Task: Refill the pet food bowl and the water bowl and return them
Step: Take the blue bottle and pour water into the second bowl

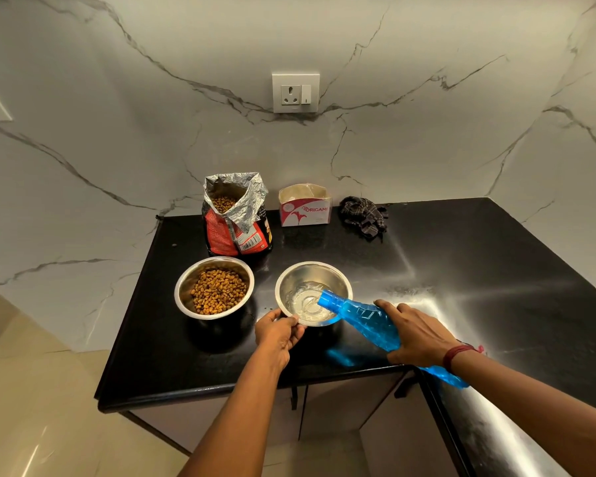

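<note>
The black counter carries everything, and both grips sit at its near edge. The opened food bag stands well beyond the left hand, upright near the wall, with kibble showing in its mouth. The blue bottle is in the right hand, whose fingers wrap round its middle. It is tilted neck-down, so its uncapped mouth hangs over the near side of the water bowl while its base trails back past the wrist. That steel bowl rests on the counter just ahead of the left hand, which pinches its near rim, thumb on top and fingers curled beneath. A shallow, rippled layer of water covers its bottom. The food bowl sits just to the left of that pinch, near the water bowl but apart from it, and is already heaped with kibble. Far beyond both hands, by the wall, are a small tissue box and a crumpled dark cloth. The step in hand looks like the pour into the water bowl, with the feeding half done and the level low. The next move probably calls for a steady tilt with the mouth kept inside the rim and the left hand bracing the bowl. Then the bottle must be righted before either bowl is carried back.
</note>
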